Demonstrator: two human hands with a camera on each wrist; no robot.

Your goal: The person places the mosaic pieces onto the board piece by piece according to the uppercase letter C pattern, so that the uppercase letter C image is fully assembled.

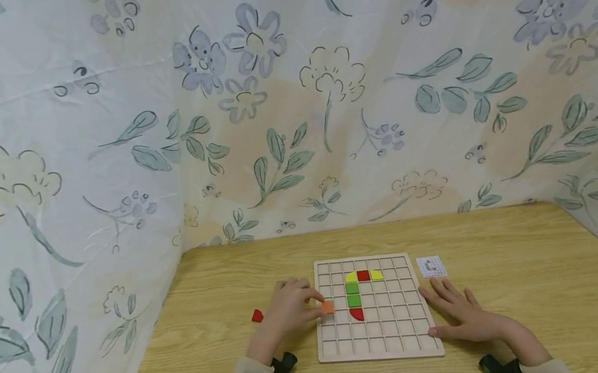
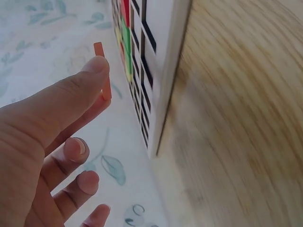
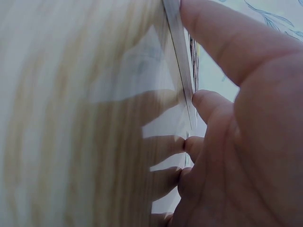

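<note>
My left hand (image 1: 290,306) pinches a thin orange square tile (image 2: 107,85) between thumb and forefinger, just over the left edge of a pale wooden grid board (image 1: 382,353). The other fingers of that hand hang loosely curled in the left wrist view. On the board lie two yellow corner pieces, a red square (image 1: 363,276) between them, two green squares (image 1: 354,300) below, and a red rounded piece (image 1: 357,314). At the board's right edge, my right hand (image 1: 469,316) rests with fingers spread, the thumb on the rim and fingertips on the table.
A small printed pattern card (image 1: 430,266) lies right of the board, near the right fingertips. One red piece (image 1: 257,316) sits on the wooden table (image 1: 541,264) left of the left hand. A floral cloth (image 1: 350,137) hangs behind the table and along its sides.
</note>
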